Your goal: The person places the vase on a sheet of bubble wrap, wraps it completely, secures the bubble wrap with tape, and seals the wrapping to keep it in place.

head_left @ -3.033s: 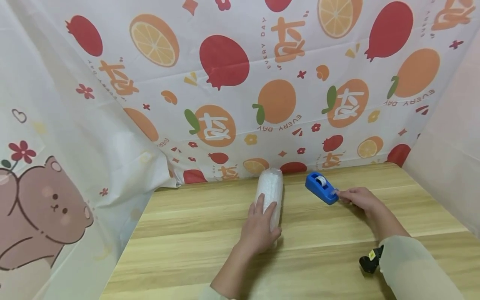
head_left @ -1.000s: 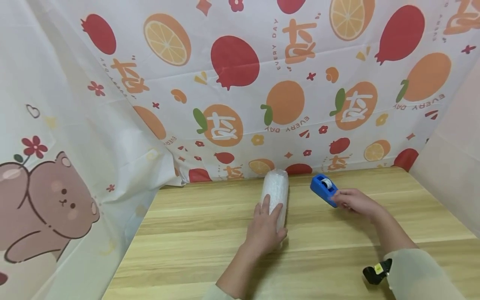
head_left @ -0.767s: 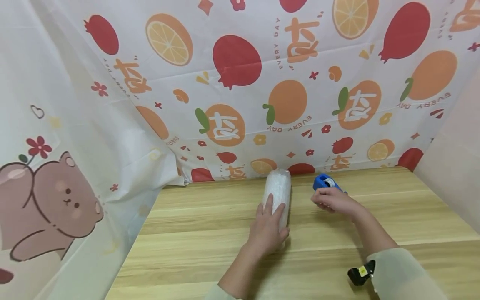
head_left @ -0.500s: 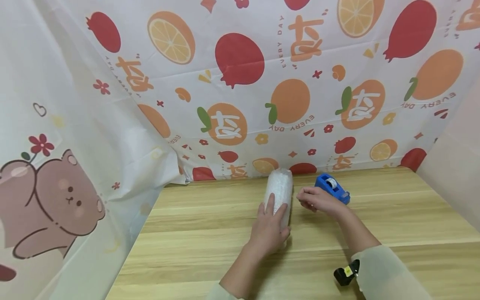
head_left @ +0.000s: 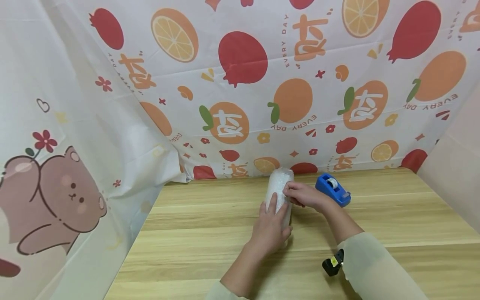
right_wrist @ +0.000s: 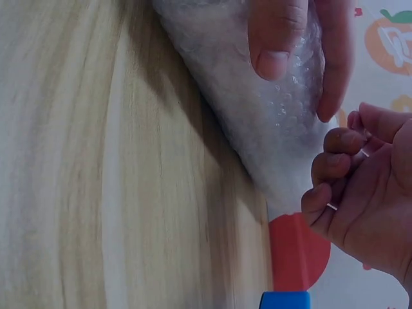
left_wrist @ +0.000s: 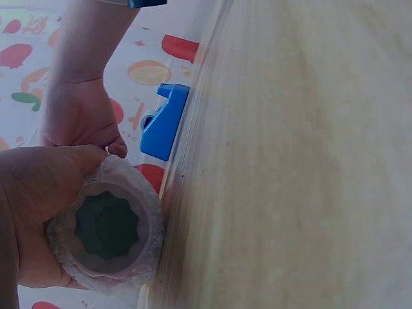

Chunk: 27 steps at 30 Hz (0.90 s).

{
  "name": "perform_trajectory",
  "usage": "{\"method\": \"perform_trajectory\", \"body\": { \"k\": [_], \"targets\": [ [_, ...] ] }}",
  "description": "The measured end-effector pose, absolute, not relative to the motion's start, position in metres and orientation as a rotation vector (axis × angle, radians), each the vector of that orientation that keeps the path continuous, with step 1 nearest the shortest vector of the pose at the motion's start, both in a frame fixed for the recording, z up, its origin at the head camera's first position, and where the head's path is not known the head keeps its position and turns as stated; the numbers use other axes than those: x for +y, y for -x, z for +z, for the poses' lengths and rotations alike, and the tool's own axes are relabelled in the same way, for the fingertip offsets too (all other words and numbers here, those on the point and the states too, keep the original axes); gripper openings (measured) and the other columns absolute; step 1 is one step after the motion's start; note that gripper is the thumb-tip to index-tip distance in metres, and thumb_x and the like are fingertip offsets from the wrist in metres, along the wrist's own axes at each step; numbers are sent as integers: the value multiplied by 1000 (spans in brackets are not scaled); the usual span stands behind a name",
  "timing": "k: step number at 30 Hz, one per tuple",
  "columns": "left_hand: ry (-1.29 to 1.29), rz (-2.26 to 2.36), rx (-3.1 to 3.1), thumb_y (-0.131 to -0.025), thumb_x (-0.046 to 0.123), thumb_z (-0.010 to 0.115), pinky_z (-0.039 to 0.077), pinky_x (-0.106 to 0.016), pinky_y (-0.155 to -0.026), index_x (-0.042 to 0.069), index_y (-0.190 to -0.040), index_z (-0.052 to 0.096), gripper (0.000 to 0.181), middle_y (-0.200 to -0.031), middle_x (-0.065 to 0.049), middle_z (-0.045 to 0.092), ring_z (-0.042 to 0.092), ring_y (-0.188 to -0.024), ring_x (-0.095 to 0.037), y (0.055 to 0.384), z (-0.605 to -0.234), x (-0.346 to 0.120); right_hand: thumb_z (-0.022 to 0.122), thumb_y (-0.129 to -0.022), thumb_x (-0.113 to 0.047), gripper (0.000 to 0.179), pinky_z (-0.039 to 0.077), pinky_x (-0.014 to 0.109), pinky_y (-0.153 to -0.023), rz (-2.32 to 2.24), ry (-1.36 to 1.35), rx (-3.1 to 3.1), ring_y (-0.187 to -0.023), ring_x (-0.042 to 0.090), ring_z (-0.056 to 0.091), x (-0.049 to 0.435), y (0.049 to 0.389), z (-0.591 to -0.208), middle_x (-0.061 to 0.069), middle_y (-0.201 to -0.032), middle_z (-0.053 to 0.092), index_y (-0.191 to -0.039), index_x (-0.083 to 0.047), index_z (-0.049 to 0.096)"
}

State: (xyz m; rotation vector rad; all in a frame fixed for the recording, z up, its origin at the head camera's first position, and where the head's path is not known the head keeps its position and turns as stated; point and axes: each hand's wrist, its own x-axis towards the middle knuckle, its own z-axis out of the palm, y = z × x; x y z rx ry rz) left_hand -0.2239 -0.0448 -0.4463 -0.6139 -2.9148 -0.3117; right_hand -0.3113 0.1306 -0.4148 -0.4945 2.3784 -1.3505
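A cylinder in clear bubble wrap point(head_left: 279, 179) lies on the wooden table, far end near the back edge. In the left wrist view its near end point(left_wrist: 147, 222) shows a pale ring around a dark green scalloped middle. My left hand point(head_left: 268, 231) holds it from above, thumb on the right side and fingers spread over the wrap. My right hand point(head_left: 305, 196) is at its upper right side, thumb and forefinger pinched together on a piece of clear tape that hardly shows. The right wrist view has those fingertips point(right_wrist: 362, 122) beside the left hand's fingers.
A blue tape dispenser point(head_left: 333, 189) with a small roll stands right of the cylinder, behind the right forearm. Fruit-print cloth point(head_left: 243, 104) hangs along the table's back edge, and a bear-print cloth point(head_left: 75, 196) on the left. A black wrist camera point(head_left: 332, 263) sticks out from the right sleeve.
My right hand has pulled tape at the dispenser, left it, and moved left to the wrapped cylinder. The left hand has stayed on the wrap.
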Motion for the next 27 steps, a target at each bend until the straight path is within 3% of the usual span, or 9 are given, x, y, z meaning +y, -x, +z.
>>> {"method": "perform_trajectory", "body": {
  "k": [5, 17, 27],
  "targets": [
    [626, -266, -2909, -91, 47, 64, 50, -52, -97, 19, -150, 42, 69, -161, -20, 21, 34, -137, -49, 224, -446, -44, 45, -105, -30, 30, 36, 28, -56, -1320, 493, 2373, -61, 28, 44, 126, 313, -416, 3, -65, 46, -88, -5, 51],
    [611, -254, -2918, -91, 49, 64, 55, -52, -86, 21, -150, 41, 69, -161, -20, 21, 34, -137, -50, 224, -446, -43, 47, -103, -29, 24, 38, 29, -62, -1268, 434, 2430, -75, 33, 50, 120, 315, -413, 4, -73, 48, -94, -9, 58],
    [620, -227, -2887, -90, 50, 65, 55, -51, -89, 20, -147, 45, 67, -160, -20, 23, 36, -136, -48, 225, -446, -43, 52, -98, -25, 22, 41, 28, -65, -1257, 370, 2543, -72, 22, 48, 115, 315, -419, 5, -75, 52, -86, -8, 60]
  ]
}}
